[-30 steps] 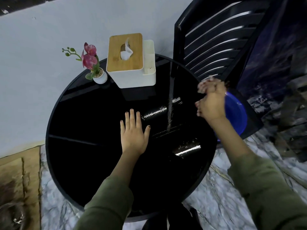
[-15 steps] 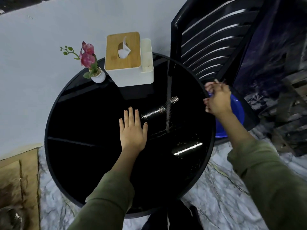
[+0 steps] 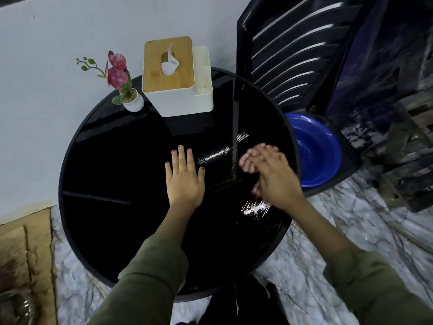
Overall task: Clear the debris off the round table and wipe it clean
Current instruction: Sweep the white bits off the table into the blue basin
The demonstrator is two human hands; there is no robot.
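The round black glossy table (image 3: 112,174) fills the middle of the view. My left hand (image 3: 184,178) lies flat on its centre, fingers apart, holding nothing. To its right, my right hand (image 3: 273,174) is over the table's right side, blurred by motion and closed around a small pale pink cloth (image 3: 247,160) that shows past the fingers. Wet shiny streaks (image 3: 255,208) lie on the tabletop near the right hand. I see no loose debris on the surface.
A white tissue box with a wooden lid (image 3: 173,73) and a small white pot of pink flowers (image 3: 131,99) stand at the table's far edge by the wall. A blue basin (image 3: 316,151) sits on a black slatted chair (image 3: 293,48) to the right. The floor is marble.
My right hand has come back from over the blue basin to the table's right side, with the pink cloth. The left hand has stayed flat in place.
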